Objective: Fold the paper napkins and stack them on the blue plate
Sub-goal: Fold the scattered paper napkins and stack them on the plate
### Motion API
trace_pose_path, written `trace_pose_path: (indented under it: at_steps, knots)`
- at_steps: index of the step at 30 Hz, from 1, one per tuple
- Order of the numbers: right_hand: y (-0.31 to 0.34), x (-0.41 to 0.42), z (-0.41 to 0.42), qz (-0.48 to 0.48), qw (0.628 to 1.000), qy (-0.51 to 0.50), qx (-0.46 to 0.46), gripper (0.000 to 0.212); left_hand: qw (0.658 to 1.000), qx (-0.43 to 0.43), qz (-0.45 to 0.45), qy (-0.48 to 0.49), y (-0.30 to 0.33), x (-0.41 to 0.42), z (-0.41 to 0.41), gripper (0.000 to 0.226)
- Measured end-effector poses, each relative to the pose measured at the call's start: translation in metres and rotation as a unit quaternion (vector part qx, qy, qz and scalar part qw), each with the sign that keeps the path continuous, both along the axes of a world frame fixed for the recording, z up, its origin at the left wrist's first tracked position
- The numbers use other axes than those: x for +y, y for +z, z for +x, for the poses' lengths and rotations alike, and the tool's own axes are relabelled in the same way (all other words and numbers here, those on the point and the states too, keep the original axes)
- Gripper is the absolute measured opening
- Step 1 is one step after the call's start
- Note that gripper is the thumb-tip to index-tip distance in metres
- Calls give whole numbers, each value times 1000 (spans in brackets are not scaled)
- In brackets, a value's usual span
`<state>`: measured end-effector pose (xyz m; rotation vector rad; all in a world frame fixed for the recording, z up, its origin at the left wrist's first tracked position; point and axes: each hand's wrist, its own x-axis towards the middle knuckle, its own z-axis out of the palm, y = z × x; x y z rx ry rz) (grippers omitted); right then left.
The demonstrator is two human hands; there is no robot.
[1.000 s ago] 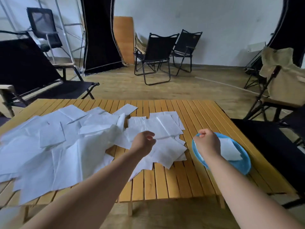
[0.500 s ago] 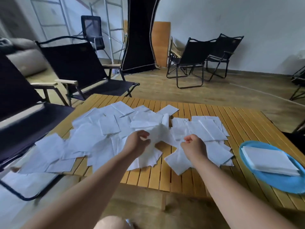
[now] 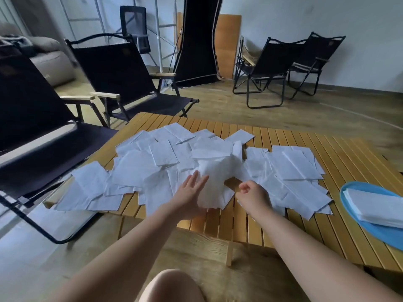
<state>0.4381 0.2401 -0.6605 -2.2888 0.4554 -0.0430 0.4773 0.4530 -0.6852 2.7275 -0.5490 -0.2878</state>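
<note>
Several loose white paper napkins [image 3: 139, 171] lie spread over the slatted wooden table [image 3: 349, 162]. One napkin [image 3: 214, 184] is raised a little at the pile's near edge. My left hand [image 3: 189, 192] lies against its left side with fingers straight. My right hand [image 3: 254, 196] is curled at its right corner and seems to pinch it. The blue plate [image 3: 366, 231] sits at the table's right edge with a stack of folded napkins [image 3: 377, 205] on it, away from both hands.
Two black folding chairs [image 3: 122, 75] stand close against the table's left side. Two more chairs [image 3: 270, 66] stand at the back wall. My knee [image 3: 172, 286] shows below the table's near edge.
My right hand came off the plate to the pile. Both hands took up one napkin; my left hand has now straightened its fingers against it. The view turned left.
</note>
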Motion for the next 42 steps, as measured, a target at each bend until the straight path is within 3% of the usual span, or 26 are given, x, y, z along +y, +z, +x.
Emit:
trace_pose_path:
  at_steps: [10,14,21,25,32,38,42]
  knots:
    - [-4,-2,-8,30,999,-7,6,29,997,-52,-55,34,-2,0,-9,67]
    - [-7,-6,-14,53,998,-15,-6,32,975,-55,-190,96,6,-7,-9,49]
    - [-7,-27,-18,103,994,-18,-31,33,869,58,-440,219,49,-46,-18,30]
    - [-5,-42,-18,164,984,-33,-59,31,766,176,-566,248,64,-67,-23,30]
    - [-3,-75,-16,362,928,-47,-79,18,654,305,-647,248,58,-101,-28,25]
    - [2,-92,-17,444,895,-20,-42,43,654,333,-640,226,66,-117,-25,24]
    - [2,-97,-14,451,888,-39,-86,28,664,336,-612,268,55,-118,-18,29]
